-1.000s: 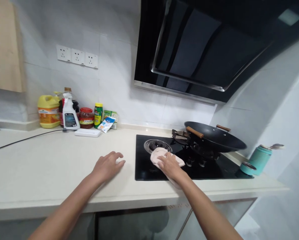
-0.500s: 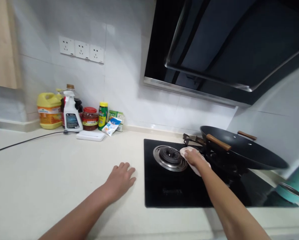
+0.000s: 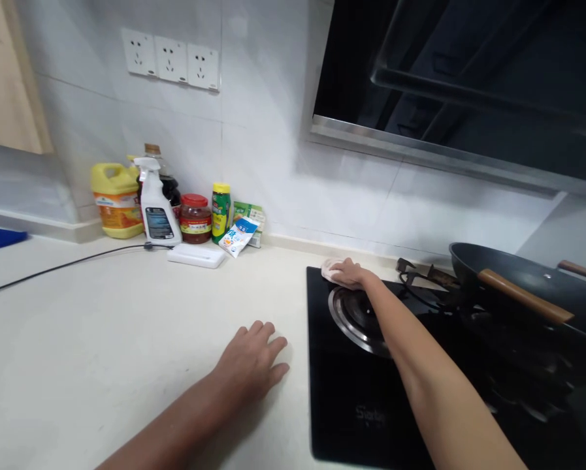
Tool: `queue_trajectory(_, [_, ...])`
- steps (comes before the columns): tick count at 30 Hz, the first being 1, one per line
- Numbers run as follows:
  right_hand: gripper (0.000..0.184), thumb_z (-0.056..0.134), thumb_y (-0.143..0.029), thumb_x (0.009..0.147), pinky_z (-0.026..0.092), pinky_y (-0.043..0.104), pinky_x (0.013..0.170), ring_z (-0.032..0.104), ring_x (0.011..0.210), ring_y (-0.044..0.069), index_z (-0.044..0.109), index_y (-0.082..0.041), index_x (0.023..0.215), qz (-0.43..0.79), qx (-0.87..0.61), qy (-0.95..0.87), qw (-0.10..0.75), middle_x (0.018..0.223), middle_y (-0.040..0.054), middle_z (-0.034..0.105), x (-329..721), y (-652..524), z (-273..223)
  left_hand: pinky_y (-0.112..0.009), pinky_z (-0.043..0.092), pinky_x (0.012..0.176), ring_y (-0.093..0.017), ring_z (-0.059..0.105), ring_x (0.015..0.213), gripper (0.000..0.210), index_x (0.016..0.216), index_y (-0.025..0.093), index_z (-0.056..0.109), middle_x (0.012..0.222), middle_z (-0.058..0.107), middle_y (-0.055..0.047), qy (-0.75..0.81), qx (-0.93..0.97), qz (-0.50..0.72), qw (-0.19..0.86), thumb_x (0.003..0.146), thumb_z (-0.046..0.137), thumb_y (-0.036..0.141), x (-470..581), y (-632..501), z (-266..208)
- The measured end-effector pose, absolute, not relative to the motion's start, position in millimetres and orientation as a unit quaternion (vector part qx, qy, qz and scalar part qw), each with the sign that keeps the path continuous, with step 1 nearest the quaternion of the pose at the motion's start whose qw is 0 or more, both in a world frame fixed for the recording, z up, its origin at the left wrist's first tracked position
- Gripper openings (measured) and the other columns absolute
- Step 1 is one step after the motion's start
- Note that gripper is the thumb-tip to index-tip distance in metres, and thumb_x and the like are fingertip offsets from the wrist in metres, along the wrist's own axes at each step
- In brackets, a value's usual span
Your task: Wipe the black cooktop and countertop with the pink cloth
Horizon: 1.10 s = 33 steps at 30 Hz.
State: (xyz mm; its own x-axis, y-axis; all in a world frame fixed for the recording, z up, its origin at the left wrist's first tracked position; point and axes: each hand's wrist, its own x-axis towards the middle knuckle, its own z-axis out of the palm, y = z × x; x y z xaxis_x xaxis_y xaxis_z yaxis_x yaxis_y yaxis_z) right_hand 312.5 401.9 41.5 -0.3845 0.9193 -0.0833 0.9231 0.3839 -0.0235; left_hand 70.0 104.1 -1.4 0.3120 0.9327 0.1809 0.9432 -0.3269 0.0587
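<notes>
Right hand [image 3: 351, 273] with pale cloth [image 3: 328, 268] in grip, on hob [image 3: 339, 391] — left hand [image 3: 251, 357] wide.

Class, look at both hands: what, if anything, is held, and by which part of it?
The right hand is on the pale cloth, over its right side; gripping or just pressing cannot be told. The left hand holds nothing.

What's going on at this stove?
A person's right hand has its fingers on a pale cloth at the back left corner of the black cooktop, just behind the round burner. The left hand is over the counter, left of the cooktop, holding nothing. A wok sits toward the cooktop's right side; neither hand touches it.
</notes>
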Motion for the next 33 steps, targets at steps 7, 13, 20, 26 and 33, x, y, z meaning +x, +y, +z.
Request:
queue_trajectory(7, [0.043, 0.052, -0.057, 0.091, 0.034, 0.052, 0.110, 0.047, 0.126, 0.034, 0.069, -0.037, 0.125, -0.085, 0.466, 0.881, 0.000, 0.133, 0.0075, 0.049, 257.0, 337.2, 41.4, -0.043, 0.046, 0.086, -0.028, 0.060, 0.101, 0.033, 0.107, 0.018, 0.071, 0.109, 0.066, -0.012, -0.587, -0.799, -0.131, 0.020, 0.104, 0.041, 0.031, 67.3, 101.1, 6.6])
queue_trajectory(13, [0.029, 0.060, -0.052, 0.091, 0.030, 0.049, 0.112, 0.044, 0.119, 0.028, 0.072, -0.029, 0.105, -0.084, 0.392, 0.915, -0.046, 0.121, 0.0067, 0.049, 258.7, 243.1, 32.4, -0.041, 0.045, 0.089, -0.027, 0.061, 0.099, 0.036, 0.101, 0.019, 0.071, 0.100, 0.065, -0.010, -0.615, -0.768, -0.181, 0.013, 0.105, 0.037, 0.029, 60.6, 103.9, 6.2])
queue_trajectory(20, [0.025, 0.066, -0.039, 0.089, 0.035, 0.049, 0.108, 0.043, 0.119, 0.026, 0.066, -0.030, 0.112, -0.156, 0.287, 0.941, -0.091, 0.123, 0.0056, 0.046, 317.5, 113.1, 30.1, -0.040, 0.045, 0.097, -0.026, 0.062, 0.108, 0.033, 0.104, 0.021, 0.071, 0.105, 0.069, -0.010, -0.617, -0.749, -0.241, -0.003, 0.102, 0.039, 0.024, 57.7, 103.0, -0.1])
queue_trajectory(26, [0.042, 0.063, -0.039, 0.092, 0.035, 0.048, 0.112, 0.033, 0.138, 0.028, 0.057, -0.037, 0.133, -0.211, 0.278, 0.936, -0.034, 0.145, 0.0069, 0.037, 362.9, 47.8, 44.4, -0.037, 0.049, 0.092, -0.023, 0.067, 0.100, 0.030, 0.106, 0.022, 0.071, 0.103, 0.070, -0.007, -0.601, -0.736, -0.312, -0.031, 0.102, 0.041, 0.026, 62.4, 100.3, 0.0])
queue_trajectory(33, [0.045, 0.062, -0.048, 0.093, 0.038, 0.050, 0.108, 0.043, 0.127, 0.028, 0.060, -0.032, 0.134, -0.131, 0.169, 0.976, -0.040, 0.142, 0.0100, 0.047, 321.4, 90.3, 35.5, -0.035, 0.050, 0.089, -0.020, 0.063, 0.095, 0.033, 0.100, 0.021, 0.069, 0.097, 0.066, -0.006, -0.521, -0.724, -0.451, -0.031, 0.105, 0.039, 0.034, 78.2, 88.8, 10.5])
